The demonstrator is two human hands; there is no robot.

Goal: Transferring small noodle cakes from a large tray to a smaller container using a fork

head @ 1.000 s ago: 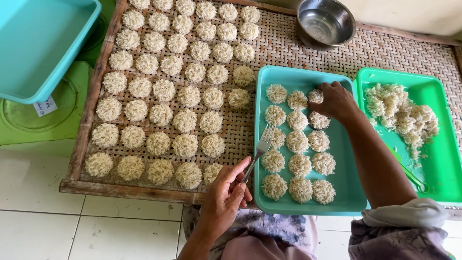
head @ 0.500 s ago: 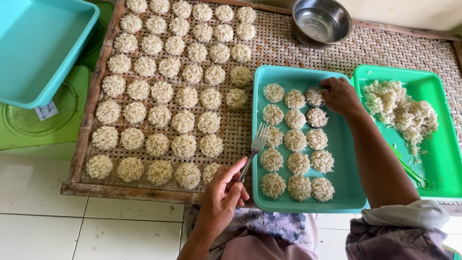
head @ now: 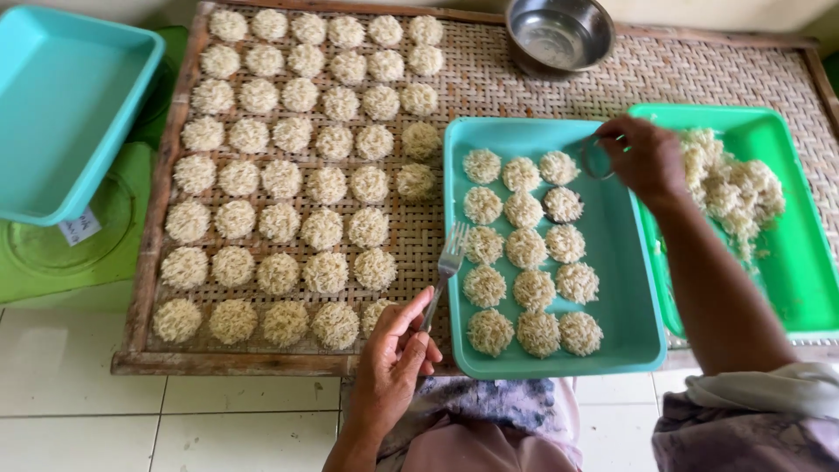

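My left hand [head: 395, 358] grips a metal fork [head: 445, 269] by its handle, tines resting at the left rim of a teal tray [head: 625, 297]. That tray holds several round rice cakes [head: 526, 248] in rows. My right hand [head: 647, 159] hovers over the tray's far right corner, pinching a small round ring mould [head: 598, 158]. Just right of it a green tray [head: 804, 262] carries a heap of loose cooked rice [head: 732, 188].
A woven bamboo rack [head: 489, 83] with a wooden frame holds several rows of rice cakes [head: 301, 175]. A steel bowl [head: 559, 33] sits at the back. An empty teal tray [head: 61, 105] rests on a green stool [head: 70, 253] at left. White floor tiles lie in front.
My right hand has lifted off the newest cake in the teal tray and drawn back toward the green tray with the ring mould. My left hand and fork have stayed put.
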